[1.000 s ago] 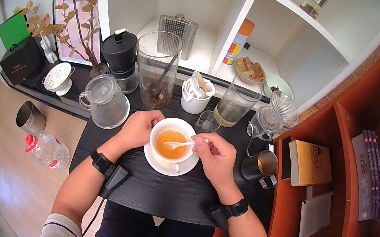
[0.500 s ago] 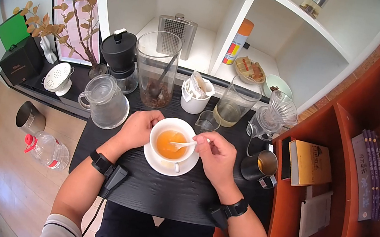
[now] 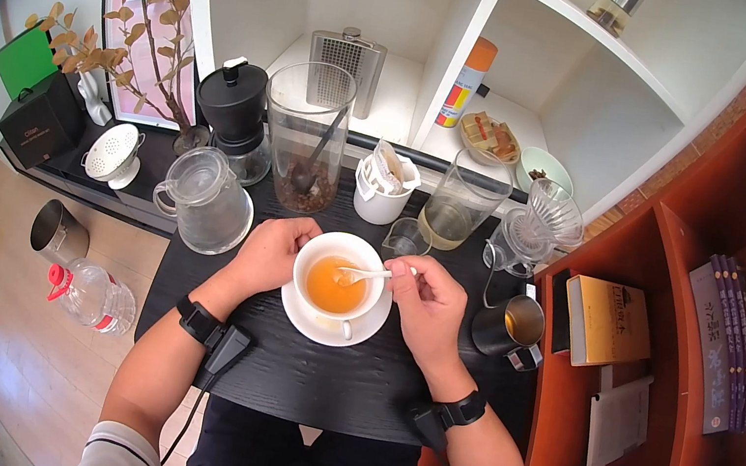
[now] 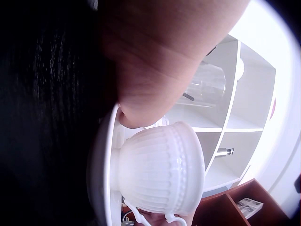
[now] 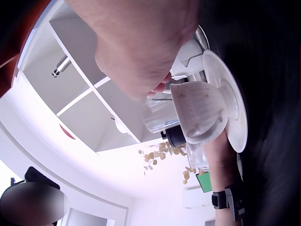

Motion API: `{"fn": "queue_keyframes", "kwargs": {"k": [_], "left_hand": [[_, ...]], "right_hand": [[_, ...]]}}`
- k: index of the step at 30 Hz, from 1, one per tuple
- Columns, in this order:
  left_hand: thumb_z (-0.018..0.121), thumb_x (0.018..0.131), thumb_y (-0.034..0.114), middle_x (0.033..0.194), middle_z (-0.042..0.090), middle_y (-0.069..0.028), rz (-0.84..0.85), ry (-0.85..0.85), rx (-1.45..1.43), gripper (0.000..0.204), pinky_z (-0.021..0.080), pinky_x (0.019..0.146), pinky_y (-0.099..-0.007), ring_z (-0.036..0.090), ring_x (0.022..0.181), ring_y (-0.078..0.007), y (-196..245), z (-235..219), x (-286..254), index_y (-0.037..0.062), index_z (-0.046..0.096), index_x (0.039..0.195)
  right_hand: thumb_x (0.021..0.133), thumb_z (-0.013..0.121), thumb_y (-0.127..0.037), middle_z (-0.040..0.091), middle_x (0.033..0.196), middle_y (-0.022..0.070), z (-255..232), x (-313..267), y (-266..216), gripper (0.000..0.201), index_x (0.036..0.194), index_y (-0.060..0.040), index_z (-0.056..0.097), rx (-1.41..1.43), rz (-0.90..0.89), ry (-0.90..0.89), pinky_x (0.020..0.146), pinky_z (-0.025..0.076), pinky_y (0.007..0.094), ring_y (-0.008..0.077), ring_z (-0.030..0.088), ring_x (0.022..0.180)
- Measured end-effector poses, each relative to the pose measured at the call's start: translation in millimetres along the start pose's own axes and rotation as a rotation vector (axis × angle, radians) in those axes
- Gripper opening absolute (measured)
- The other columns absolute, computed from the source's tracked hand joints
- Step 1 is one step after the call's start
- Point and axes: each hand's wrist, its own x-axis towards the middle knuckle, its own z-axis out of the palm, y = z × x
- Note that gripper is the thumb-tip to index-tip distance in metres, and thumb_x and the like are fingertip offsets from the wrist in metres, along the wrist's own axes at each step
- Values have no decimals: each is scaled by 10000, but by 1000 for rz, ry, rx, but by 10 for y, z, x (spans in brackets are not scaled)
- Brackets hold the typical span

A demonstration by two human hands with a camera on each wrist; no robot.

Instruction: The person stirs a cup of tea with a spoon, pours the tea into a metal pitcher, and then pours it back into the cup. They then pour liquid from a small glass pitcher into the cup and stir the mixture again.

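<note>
A white teacup (image 3: 346,328) with amber liquid (image 3: 328,287) stands on a white saucer (image 3: 322,334) on the black table. My right hand (image 3: 427,307) pinches the handle of a white spoon (image 3: 373,275) between thumb and fingers, its bowl dipping into the liquid. The cup shows fluted sides and a handle in the left wrist view. My left hand (image 3: 267,252) is at the cup's left, close against it. In the left wrist view, that hand (image 4: 150,80) holds the saucer's rim (image 4: 113,122) with a digit on its upper face; the other fingers are hidden.
A lidded glass jug (image 3: 204,203), black grinder (image 3: 235,119), tall glass of brown bits (image 3: 303,151), white drip-bag cup (image 3: 385,190), small glass beaker (image 3: 409,237), larger glass (image 3: 463,204), glass dripper (image 3: 534,226) and dark metal pitcher (image 3: 508,325) ring the cup.
The right hand has shifted slightly, and the spoon has moved up and to the right inside the cup. The left hand, cup and saucer stay nearly in place.
</note>
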Motion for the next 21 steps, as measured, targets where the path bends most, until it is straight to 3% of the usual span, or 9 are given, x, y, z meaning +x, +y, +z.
{"fn": "queue_keyframes", "kwargs": {"k": [3, 6, 9, 15, 21], "left_hand": [[814, 835, 171, 768, 733, -109, 9, 2, 1, 213, 535, 636, -326, 695, 654, -203, -18, 5, 0, 31, 750, 982], [815, 834, 170, 770, 734, -109, 14, 5, 1, 214, 535, 637, -326, 696, 654, -204, -7, 5, -3, 31, 749, 982], [815, 834, 171, 772, 734, -108, 12, 5, -3, 212, 534, 638, -325, 695, 653, -203, -11, 8, -2, 31, 749, 980], [814, 838, 175, 762, 729, -106, 10, 3, 2, 211, 533, 637, -325, 690, 647, -204, -6, 6, 0, 32, 748, 978], [811, 841, 174, 754, 725, -106, 11, 0, -1, 208, 532, 635, -327, 687, 643, -207, 2, 0, 0, 29, 747, 976]], "right_hand": [[1075, 682, -100, 722, 890, 33, -47, -16, -79, 149, 1097, 28, 756, -31, 70, -104, 683, 511, 213, 50, 627, 754], [1069, 693, -103, 729, 889, 37, -30, -26, -113, 146, 1104, 21, 762, -9, 59, -145, 675, 511, 214, 53, 636, 751], [1033, 751, -123, 728, 827, 13, 17, -14, -96, 137, 1090, -1, 778, 18, 26, -105, 604, 448, 205, 23, 613, 691], [1038, 744, -117, 724, 849, 3, 22, 4, -36, 135, 1093, 1, 778, 2, 10, 4, 622, 445, 201, 17, 591, 709], [1040, 742, -116, 694, 822, -25, 8, -7, -43, 128, 1078, 2, 772, 11, 45, -7, 624, 434, 196, 6, 548, 698]]}}
